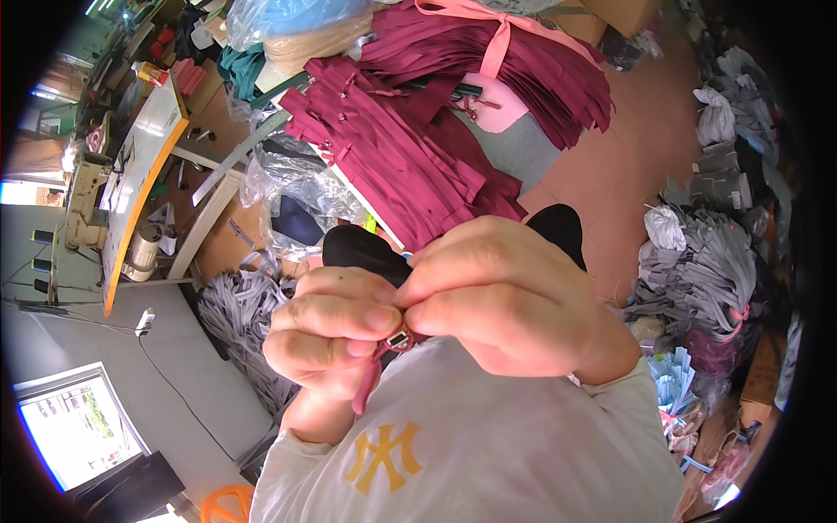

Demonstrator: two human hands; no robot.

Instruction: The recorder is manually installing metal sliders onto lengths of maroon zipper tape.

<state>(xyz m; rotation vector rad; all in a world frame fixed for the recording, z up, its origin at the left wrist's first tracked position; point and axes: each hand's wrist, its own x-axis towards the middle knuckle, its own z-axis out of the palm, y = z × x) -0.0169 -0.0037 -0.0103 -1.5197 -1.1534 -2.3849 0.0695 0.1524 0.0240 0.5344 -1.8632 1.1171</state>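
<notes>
In front of my chest, the fingertips of my left hand point(327, 327) and right hand point(506, 301) meet. My left thumb and fingers pinch a narrow dark red strip point(367, 390) with a small metal fitting point(399, 341) on it. The strip's short end hangs below the left fingers. My right thumb and forefinger are closed at the fitting's upper side, and their grip is partly hidden. Just beyond my hands lies a stack of maroon strips point(392, 157), with small metal fittings along its far left edge.
Farther off is another maroon bundle point(523, 70) tied with a pink band point(497, 48). Clear plastic wrap point(301, 196) and grey strips point(248, 322) lie to the left, near an orange-edged table point(144, 157). More grey bundles point(706, 261) line the right side.
</notes>
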